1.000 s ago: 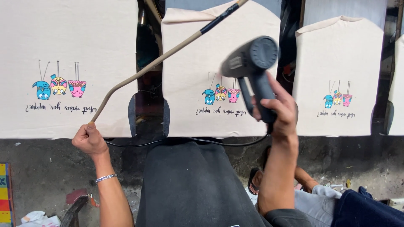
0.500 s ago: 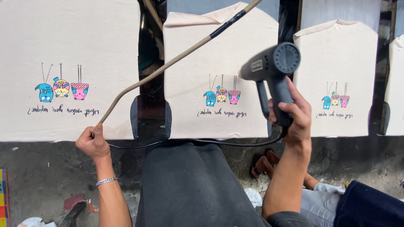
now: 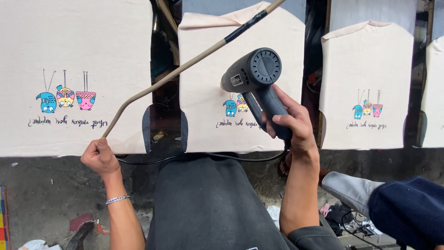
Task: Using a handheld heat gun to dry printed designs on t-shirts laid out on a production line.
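Observation:
My right hand (image 3: 290,124) grips the handle of a dark grey heat gun (image 3: 252,76), whose nozzle points left over the colourful print (image 3: 236,105) on the middle cream T-shirt (image 3: 208,69). My left hand (image 3: 99,156) is closed around the lower end of a long bent tan stick (image 3: 175,74) with a black taped section, which runs up to the right across the shirts. A silver bracelet (image 3: 116,199) sits on my left wrist. The gun's black cord (image 3: 185,157) loops along the shirt's lower edge.
Cream T-shirts on flat boards line up: one at left (image 3: 74,55), one at right (image 3: 370,69), another at the far right edge (image 3: 434,92), each with the same small print. Another person's legs (image 3: 393,203) lie at lower right. Grey floor (image 3: 41,194) below.
The heat gun has swung left and lower, from right of the middle shirt to directly over its print. My left hand stays on the stick, slightly lower.

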